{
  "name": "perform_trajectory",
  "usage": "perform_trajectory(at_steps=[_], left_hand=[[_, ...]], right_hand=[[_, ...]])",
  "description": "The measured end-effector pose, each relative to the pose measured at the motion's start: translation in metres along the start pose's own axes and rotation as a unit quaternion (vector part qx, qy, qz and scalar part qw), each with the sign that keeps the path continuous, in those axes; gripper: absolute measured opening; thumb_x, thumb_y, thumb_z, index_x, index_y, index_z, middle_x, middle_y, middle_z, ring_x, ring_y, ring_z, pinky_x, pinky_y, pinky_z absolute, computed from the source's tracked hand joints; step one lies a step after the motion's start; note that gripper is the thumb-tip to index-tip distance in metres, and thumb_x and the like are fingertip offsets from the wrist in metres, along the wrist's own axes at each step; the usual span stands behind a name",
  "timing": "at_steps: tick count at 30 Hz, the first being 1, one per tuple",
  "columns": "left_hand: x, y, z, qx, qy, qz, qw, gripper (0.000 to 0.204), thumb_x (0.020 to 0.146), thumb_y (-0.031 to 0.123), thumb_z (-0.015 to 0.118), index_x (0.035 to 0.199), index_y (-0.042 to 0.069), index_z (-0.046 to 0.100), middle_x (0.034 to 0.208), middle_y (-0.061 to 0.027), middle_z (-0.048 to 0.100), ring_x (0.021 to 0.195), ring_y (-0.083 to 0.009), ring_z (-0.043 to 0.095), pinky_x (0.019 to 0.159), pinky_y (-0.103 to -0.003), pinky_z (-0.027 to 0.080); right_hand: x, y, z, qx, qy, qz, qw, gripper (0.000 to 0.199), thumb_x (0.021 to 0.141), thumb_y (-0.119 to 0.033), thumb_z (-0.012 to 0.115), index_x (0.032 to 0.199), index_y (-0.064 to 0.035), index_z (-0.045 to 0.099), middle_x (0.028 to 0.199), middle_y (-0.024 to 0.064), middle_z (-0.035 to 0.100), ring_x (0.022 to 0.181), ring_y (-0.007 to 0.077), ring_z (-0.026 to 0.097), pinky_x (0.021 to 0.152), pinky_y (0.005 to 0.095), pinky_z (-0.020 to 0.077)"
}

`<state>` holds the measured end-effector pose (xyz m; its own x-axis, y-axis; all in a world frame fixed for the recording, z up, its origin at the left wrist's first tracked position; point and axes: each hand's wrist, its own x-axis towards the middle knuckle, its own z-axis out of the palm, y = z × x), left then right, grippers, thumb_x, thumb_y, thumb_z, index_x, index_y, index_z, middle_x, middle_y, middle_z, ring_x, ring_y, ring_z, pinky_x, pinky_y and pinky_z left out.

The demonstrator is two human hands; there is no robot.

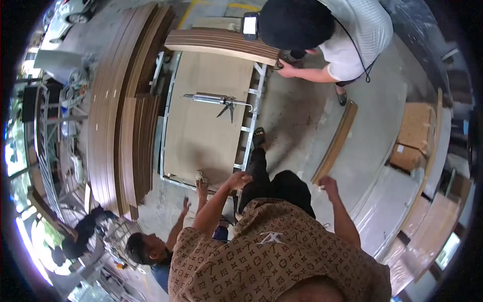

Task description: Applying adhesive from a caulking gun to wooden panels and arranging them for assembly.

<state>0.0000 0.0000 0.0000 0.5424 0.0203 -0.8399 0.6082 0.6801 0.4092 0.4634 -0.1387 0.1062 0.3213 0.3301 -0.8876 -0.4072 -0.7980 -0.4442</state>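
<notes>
My left hand (239,180) hangs with curled fingers beside my dark trouser leg, near the close right corner of a board-topped metal frame, and holds nothing that I can see. Off to the right, my right hand (328,185) is closed over the floor, close to the near end of a brown plank (336,143). A small pale spot shows at its fingers, too small to name. On the board (201,136) lies a silver caulking gun (211,99) with a black trigger, away from both hands.
Long brown panels (113,105) are stacked left of the frame. Across its far end lies a shorter panel stack (221,44), touched by a co-worker's hand (287,69). Another person (146,249) reaches in from the lower left. Cardboard boxes (415,128) stand at right.
</notes>
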Motion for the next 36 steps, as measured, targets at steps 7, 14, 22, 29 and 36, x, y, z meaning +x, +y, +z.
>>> perform_trajectory(at_steps=[7,14,22,29,36], left_hand=[[0.018,0.069,-0.082,-0.016,0.291,0.086,0.953,0.047,0.081,0.051,0.046,0.087,0.008,0.065,0.078,-0.0175,0.064,0.075,-0.0318,0.062,0.072,-0.041,0.049],[-0.010,0.138,-0.007,-0.100,0.369,0.013,0.924,0.062,0.085,0.058,0.037,0.107,0.004,0.060,0.100,-0.0232,0.061,0.101,-0.0338,0.057,0.089,-0.038,0.041],[0.024,0.199,0.076,-0.258,0.429,0.043,0.865,0.070,0.085,0.059,0.036,0.125,0.002,0.045,0.120,-0.0259,0.051,0.118,-0.0364,0.044,0.097,-0.039,0.035],[0.046,0.213,0.078,-0.337,0.425,0.049,0.839,0.084,0.080,0.062,0.041,0.132,-0.004,0.034,0.121,-0.0301,0.047,0.117,-0.0390,0.044,0.097,-0.040,0.036],[0.039,0.175,0.023,-0.343,0.361,-0.031,0.867,0.081,0.076,0.061,0.048,0.121,-0.006,0.043,0.116,-0.0295,0.051,0.113,-0.0387,0.048,0.095,-0.041,0.038]], right_hand=[[0.153,-0.220,0.165,-0.129,-0.108,-0.237,0.957,0.012,0.090,-0.016,0.052,0.099,-0.0083,0.056,0.090,0.0034,0.061,0.074,0.0115,0.060,0.062,0.0259,0.0486],[0.201,-0.268,0.232,-0.348,-0.277,-0.134,0.885,0.014,0.088,-0.021,0.057,0.096,-0.0097,0.059,0.080,-0.0010,0.061,0.071,0.0085,0.058,0.056,0.0227,0.0441],[0.290,-0.337,0.237,-0.532,-0.331,-0.155,0.763,0.015,0.086,-0.020,0.059,0.094,-0.0068,0.061,0.073,-0.0034,0.057,0.061,0.0048,0.052,0.048,0.0196,0.0378],[0.324,-0.417,0.273,-0.613,-0.353,-0.220,0.672,0.016,0.088,-0.021,0.057,0.097,-0.0082,0.060,0.070,-0.0041,0.057,0.057,0.0043,0.052,0.046,0.0185,0.0382],[0.244,-0.383,0.381,-0.588,-0.346,-0.183,0.708,0.018,0.088,-0.021,0.057,0.101,-0.0080,0.061,0.081,-0.0024,0.061,0.066,0.0047,0.057,0.052,0.0177,0.0412]])
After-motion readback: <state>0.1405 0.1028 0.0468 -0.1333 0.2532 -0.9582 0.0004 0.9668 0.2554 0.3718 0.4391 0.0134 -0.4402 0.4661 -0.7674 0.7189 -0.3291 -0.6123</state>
